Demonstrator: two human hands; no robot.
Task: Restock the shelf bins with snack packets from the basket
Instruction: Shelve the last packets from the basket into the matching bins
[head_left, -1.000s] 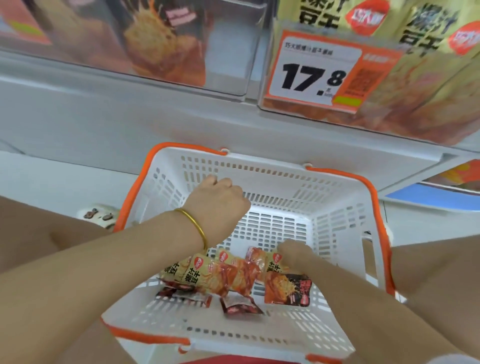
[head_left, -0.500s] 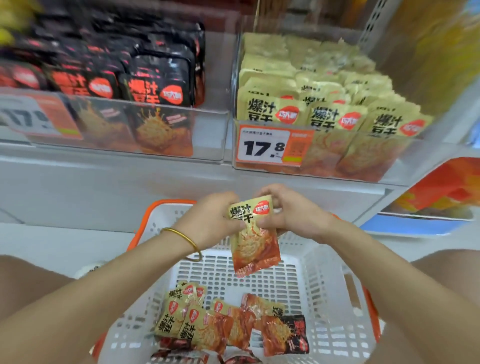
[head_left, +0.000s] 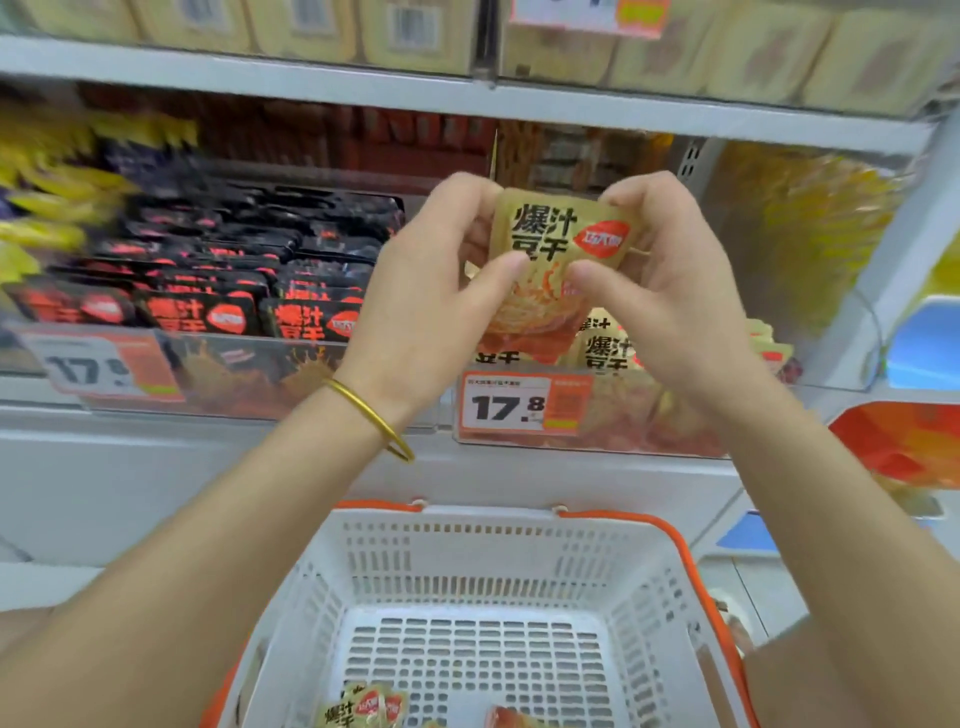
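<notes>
So both hands are on one yellow snack packet (head_left: 556, 244): left hand (head_left: 431, 280) pinching its left edge, right hand (head_left: 670, 291) the right edge, thumbs across the front. It's held upright, long axis vertical, with the bin (head_left: 649, 415) of matching packets just below and behind it. I'd say the right hand's a touch nearer the bin. The packet is a glossy, flat foil pouch and the bin front is clear rigid plastic. More packets (head_left: 363, 709) lie in the white slotted basket (head_left: 493, 514).

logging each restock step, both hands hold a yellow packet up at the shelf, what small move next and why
Probably ease the yellow packet down into the bin with the 17.8 tag. The left hand and right hand pinch it just above that bin, whose packets carry the same yellow print.
</notes>
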